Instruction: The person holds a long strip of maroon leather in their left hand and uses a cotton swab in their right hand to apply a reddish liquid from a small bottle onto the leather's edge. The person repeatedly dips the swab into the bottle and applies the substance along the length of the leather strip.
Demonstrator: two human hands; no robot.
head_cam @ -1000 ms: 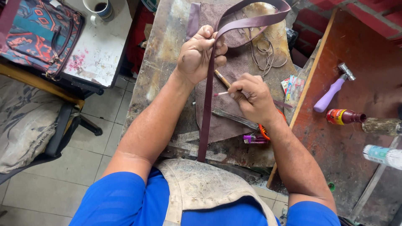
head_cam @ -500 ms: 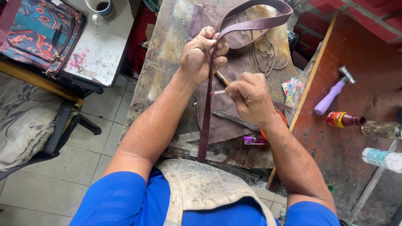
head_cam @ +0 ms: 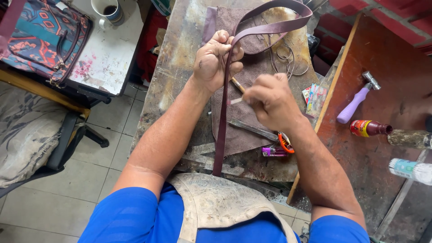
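My left hand (head_cam: pixel 217 60) is closed around a long dark purple-brown leather strap (head_cam: pixel 223 121). The strap hangs down to my lap and loops away over the far end of the workbench (head_cam: pixel 175 58). My right hand (head_cam: pixel 272 100) pinches a thin wooden-handled brush (head_cam: pixel 237 84), its pale tip touching the strap's edge just below my left hand. A brown piece of leather (head_cam: pixel 243 135) lies flat on the bench under both hands.
On the bench lie a metal tool (head_cam: pixel 252 129), a purple lighter (head_cam: pixel 273 151) and orange-handled scissors (head_cam: pixel 284 141). The red shelf at right holds a purple-handled hammer (head_cam: pixel 355 100), a small red bottle (head_cam: pixel 369 128) and a white bottle (head_cam: pixel 411 170). A patterned bag (head_cam: pixel 42 38) and cup (head_cam: pixel 108 9) sit at left.
My right hand has drawn the brush slightly along the strap's edge and both hands sit a little higher. The strap's loop has shifted a little.
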